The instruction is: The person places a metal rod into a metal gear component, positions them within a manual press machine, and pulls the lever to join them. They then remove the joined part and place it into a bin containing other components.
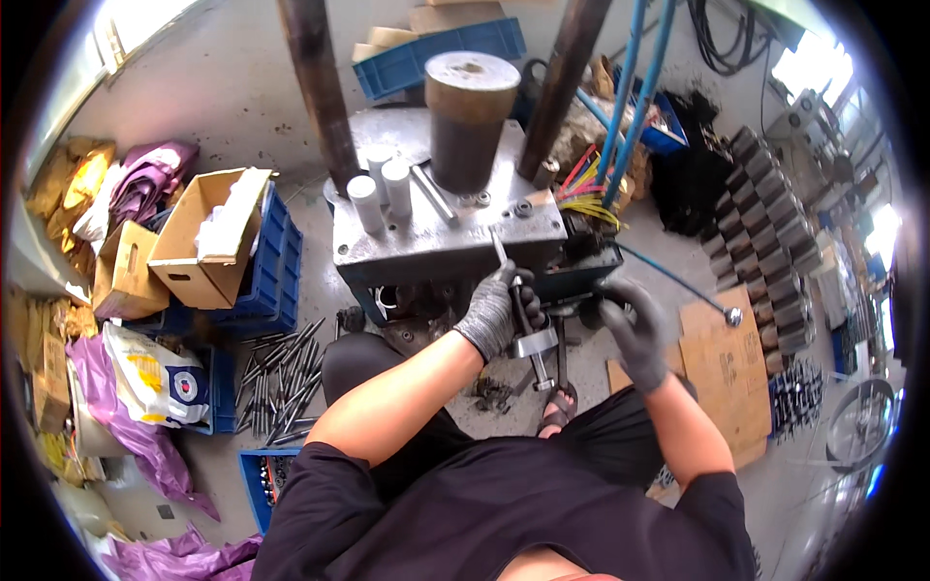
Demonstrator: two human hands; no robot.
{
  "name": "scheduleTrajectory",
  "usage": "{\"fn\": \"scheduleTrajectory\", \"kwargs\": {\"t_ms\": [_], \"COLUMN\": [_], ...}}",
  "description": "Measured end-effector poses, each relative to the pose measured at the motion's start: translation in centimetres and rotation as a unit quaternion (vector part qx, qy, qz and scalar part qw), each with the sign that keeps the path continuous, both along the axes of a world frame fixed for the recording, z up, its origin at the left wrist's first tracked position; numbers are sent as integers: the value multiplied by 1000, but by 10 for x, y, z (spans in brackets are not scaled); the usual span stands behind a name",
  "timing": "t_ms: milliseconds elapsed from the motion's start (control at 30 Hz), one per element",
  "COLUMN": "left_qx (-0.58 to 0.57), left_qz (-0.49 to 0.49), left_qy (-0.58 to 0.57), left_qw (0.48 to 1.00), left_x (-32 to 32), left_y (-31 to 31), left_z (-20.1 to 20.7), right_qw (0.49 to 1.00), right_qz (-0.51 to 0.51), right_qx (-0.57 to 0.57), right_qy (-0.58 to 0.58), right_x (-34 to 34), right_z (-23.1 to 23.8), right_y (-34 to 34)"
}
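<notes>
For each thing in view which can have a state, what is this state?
Left hand: gloved, closed around metal shaft
Metal shaft: held, collar exposed
Right hand: gloved, blurred, partly open
Pale cylinders: standing upright on metal block
Cardboard box: open on top
Dark rods: lying loosely piled
Cardboard sheet: lying flat

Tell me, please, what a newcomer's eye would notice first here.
Probably the thick metal cylinder rising from the steel block at upper centre, between two dark columns. Below, the gloved left hand holds a shaft with a round collar. Loose dark rods lie heaped on the floor to the left.
</notes>
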State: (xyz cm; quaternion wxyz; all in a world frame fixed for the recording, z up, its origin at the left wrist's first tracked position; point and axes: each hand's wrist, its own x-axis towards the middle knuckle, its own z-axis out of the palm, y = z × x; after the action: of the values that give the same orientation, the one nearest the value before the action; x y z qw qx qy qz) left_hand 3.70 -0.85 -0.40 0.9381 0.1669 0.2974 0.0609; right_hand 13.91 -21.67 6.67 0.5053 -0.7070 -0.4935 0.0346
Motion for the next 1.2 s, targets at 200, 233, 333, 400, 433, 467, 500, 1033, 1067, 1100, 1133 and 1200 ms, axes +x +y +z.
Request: {"fn": "scheduleTrajectory", "kwargs": {"t_ms": [200,233,333,400,433,467,500,1033,1067,1100,1133,1200], "left_qx": [257,343,360,454,495,572,643,743,752,755,808,874], "left_qz": [22,8,14,46,58,30,-1,-26,-2,22,-14,-107], "left_qy": [-102,-126,-133,-110,-107,-45,14,-79,-156,-231,-252,-257], "left_qw": [961,931,923,883,861,819,766,664,641,613,533,398], "left_x": [0,-1,-3,-3,-3,-10,-15,-27,-25,-22,-19,-14], "left_y": [-5,-4,-1,5,7,8,9,-16,-15,-13,-12,-16], "left_z": [-6,-17,-12,-15,-17,-9,-1,-13,-20,-30,-23,2], "right_qw": [616,606,707,807,892,902,911,463,474,475,478,511], "right_qz": [38,48,108,85,27,29,29,167,173,178,179,119], "right_qx": [33,25,25,63,104,103,103,-37,-34,-17,3,52], "right_qy": [786,794,698,582,440,419,397,870,863,861,860,850], "right_x": [-38,-34,-14,-18,-25,-30,-31,-39,-41,-41,-40,-36], "right_z": [-88,-98,-110,-118,-128,-126,-117,-132,-128,-130,-137,-138], "right_y": [69,64,58,51,49,41,27,47,47,49,50,51]}}
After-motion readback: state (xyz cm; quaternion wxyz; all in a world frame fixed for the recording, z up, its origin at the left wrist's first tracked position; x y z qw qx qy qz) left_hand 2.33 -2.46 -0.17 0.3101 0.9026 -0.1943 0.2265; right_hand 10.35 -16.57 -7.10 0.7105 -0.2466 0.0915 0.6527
